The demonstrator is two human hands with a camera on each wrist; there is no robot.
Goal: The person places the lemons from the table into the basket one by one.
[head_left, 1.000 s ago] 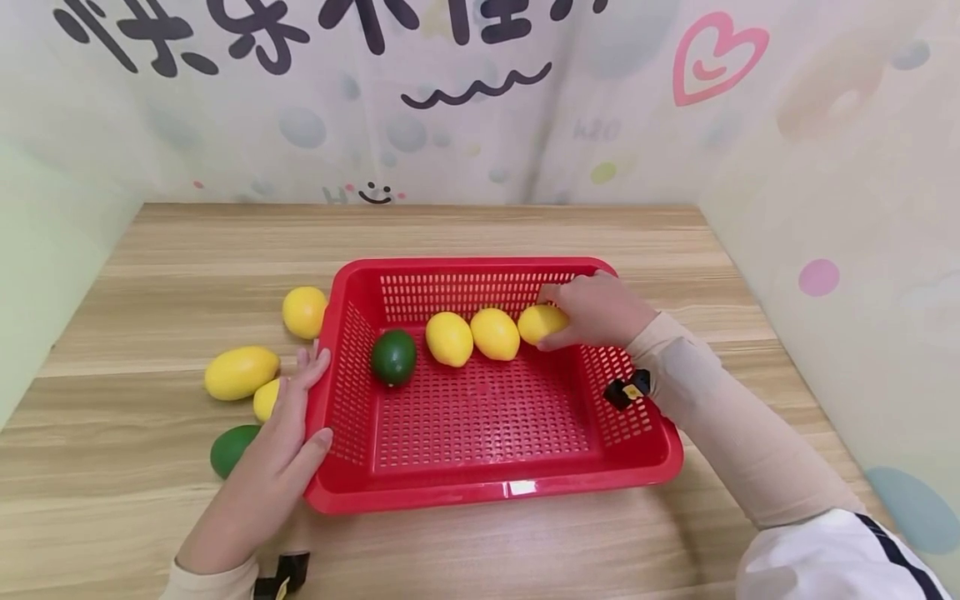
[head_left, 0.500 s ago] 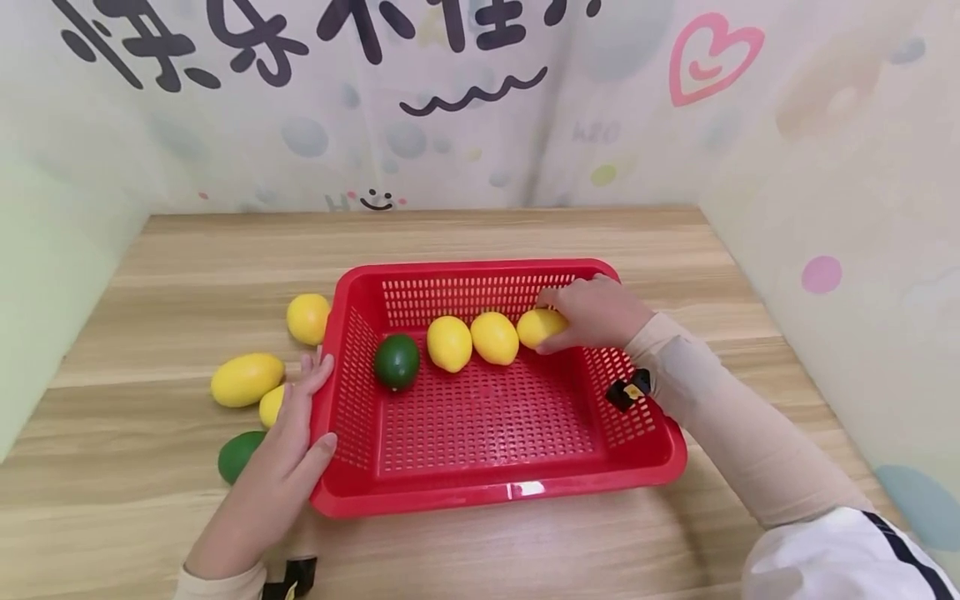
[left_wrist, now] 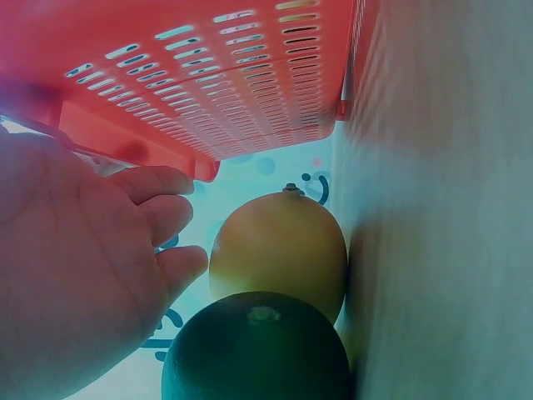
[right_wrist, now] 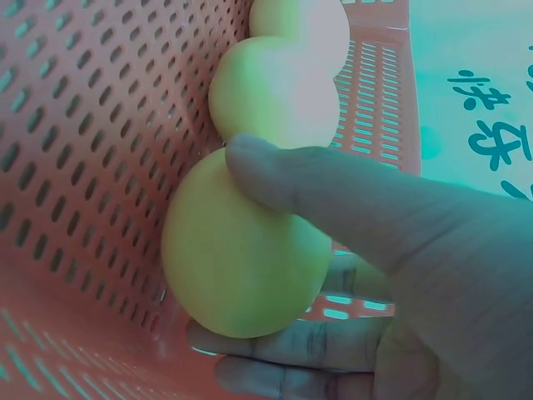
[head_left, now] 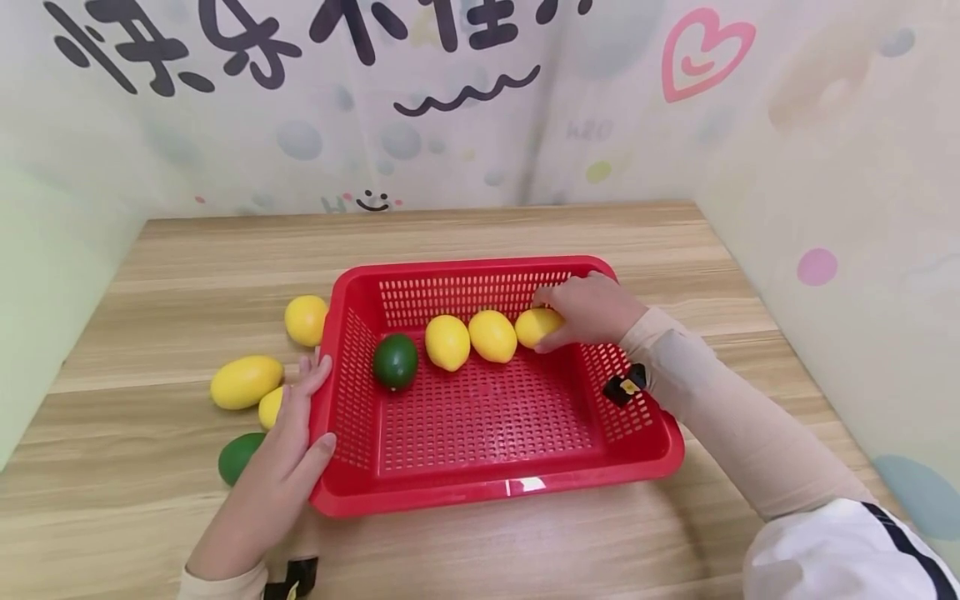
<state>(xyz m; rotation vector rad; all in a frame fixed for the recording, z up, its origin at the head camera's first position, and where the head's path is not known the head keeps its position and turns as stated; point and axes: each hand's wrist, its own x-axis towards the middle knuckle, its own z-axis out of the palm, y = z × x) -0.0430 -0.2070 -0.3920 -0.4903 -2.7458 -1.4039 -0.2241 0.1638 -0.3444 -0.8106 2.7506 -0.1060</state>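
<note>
A red plastic basket (head_left: 495, 492) stands on the table. Three lemons lie in a row along its far side: a left one (head_left: 447, 342), a middle one (head_left: 492, 337) and a right one (head_left: 537, 327). My right hand (head_left: 596, 310) holds the right lemon, thumb on one side and fingers on the other, as the right wrist view shows (right_wrist: 241, 250). A dark green avocado-like fruit (head_left: 395, 362) lies at the basket's left end. My left hand (head_left: 281, 450) rests against the left rim with fairly straight fingers, its thumb on the edge.
Left of the basket lie a round yellow fruit (head_left: 306, 320), a long yellow fruit (head_left: 247, 382), a partly hidden yellow one (head_left: 271, 407) and a green one (head_left: 240, 457). A printed wall (head_left: 450, 150) rises behind the table.
The head view has shifted slightly. Both hands keep their places, the right on the lemon and the left at the basket's rim; the fruit has not visibly moved.
</note>
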